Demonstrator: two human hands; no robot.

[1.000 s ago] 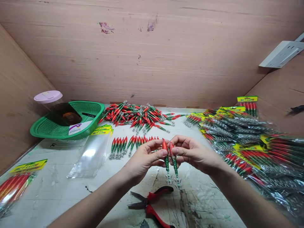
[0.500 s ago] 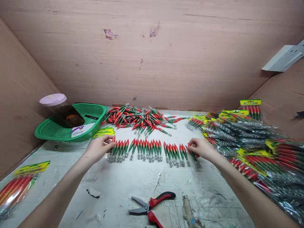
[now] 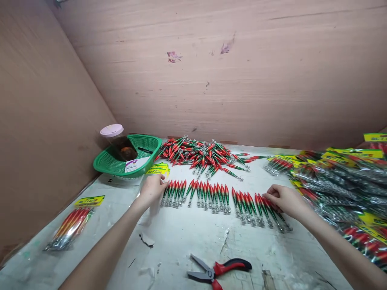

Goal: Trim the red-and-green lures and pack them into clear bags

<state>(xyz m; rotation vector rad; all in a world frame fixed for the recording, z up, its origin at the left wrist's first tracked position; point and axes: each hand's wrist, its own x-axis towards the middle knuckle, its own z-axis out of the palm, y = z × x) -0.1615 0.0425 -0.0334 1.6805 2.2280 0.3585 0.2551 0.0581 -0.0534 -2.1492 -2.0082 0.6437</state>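
Note:
Red-and-green squid lures (image 3: pixel 208 195) lie side by side in a row across the table, red ends away from me and hooked ends towards me. My left hand (image 3: pixel 152 191) is at the row's left end, its thumb and fingers close together against the outermost lure; what they grip is hidden. At the right end, my right hand (image 3: pixel 281 199) has curled fingers on the last lures, whose lower parts show beneath the hand. Behind the row is a heap of loose lures (image 3: pixel 202 155). Yellow header cards (image 3: pixel 157 170) lie just beyond my left hand.
Flat-nosed pliers (image 3: pixel 211 274) with red-black handles lie open in front. A green basket (image 3: pixel 104 167) at the back left holds a lidded cup (image 3: pixel 121 147). Packed lures (image 3: pixel 329 181) are piled on the right; another pack (image 3: pixel 71 221) lies left. A cardboard wall (image 3: pixel 229 88) stands behind.
The view has swung left, so everything sits further right in the picture. Both hands stay at the ends of the row; the right hand's lures are now bunched closer to their neighbours.

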